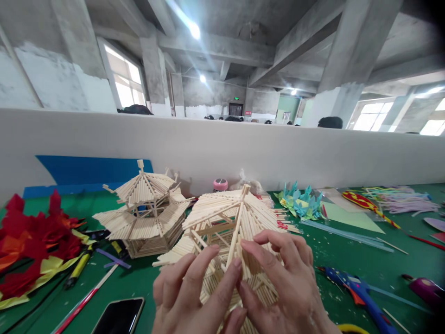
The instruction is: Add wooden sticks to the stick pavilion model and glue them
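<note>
A wooden-stick pagoda model [225, 218] stands low in the middle of the head view, lifted slightly toward me. My left hand [191, 292] cups its near left side, fingers curled against the sticks. My right hand [281, 278] grips the near right side, fingers bent over the roof slats. The thumbs of the two hands meet near the bottom of the model. A second, finished stick pagoda [146, 213] rests on the green table [347, 250] to the left, apart from both hands.
Red and yellow paper flowers [31, 241] lie far left, with pens and a black phone [118, 317] near the front. A blue glue gun [358, 290], teal paper flowers [299, 202], straws and paper sheets lie to the right. A white partition [243, 148] backs the table.
</note>
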{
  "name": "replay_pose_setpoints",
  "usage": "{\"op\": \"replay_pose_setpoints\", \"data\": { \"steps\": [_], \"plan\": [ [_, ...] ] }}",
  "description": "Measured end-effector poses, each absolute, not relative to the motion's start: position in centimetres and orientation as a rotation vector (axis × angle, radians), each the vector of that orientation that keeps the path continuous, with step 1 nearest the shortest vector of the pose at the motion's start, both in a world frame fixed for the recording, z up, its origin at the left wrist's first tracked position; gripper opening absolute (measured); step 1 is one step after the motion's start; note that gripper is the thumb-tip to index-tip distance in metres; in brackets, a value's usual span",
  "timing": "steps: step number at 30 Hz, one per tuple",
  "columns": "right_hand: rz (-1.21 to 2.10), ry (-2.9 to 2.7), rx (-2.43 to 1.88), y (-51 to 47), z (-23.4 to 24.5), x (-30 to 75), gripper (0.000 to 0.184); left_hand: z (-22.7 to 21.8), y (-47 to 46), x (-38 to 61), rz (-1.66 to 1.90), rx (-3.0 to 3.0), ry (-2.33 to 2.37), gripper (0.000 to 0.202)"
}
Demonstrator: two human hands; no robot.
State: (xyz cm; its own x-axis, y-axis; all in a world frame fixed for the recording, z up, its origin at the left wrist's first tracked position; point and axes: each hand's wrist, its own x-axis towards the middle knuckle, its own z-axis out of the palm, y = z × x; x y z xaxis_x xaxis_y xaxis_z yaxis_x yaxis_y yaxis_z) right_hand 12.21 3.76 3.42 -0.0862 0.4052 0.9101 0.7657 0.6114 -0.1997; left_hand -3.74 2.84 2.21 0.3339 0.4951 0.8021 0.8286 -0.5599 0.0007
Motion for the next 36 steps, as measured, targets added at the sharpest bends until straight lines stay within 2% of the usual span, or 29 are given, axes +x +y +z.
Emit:
{"op": "replay_pose_setpoints", "data": {
  "steps": [10, 17, 25, 36],
  "plan": [
    [-0.411, -1.689, -0.976, 3.7, 3.6, 12.2, 0.031, 2.0, 3.0, -3.7, -1.126, -2.178, -1.16, 0.025],
    [-0.396, -1.758, -0.978, 3.2, 3.7, 12.9, 0.036, 2.6, 2.3, -4.7, -1.162, -2.33, -1.157, 0.036],
    [-0.402, -1.894, -1.014, 2.9, 3.9, 13.7, 0.041, 2.7, 2.3, -5.1, -1.173, -2.34, -1.149, 0.034],
    [-0.409, -1.739, -0.972, 3.8, 3.7, 12.6, 0.033, 2.6, 3.2, -4.1, -1.228, -2.271, -1.098, 0.025]
  ]
}}
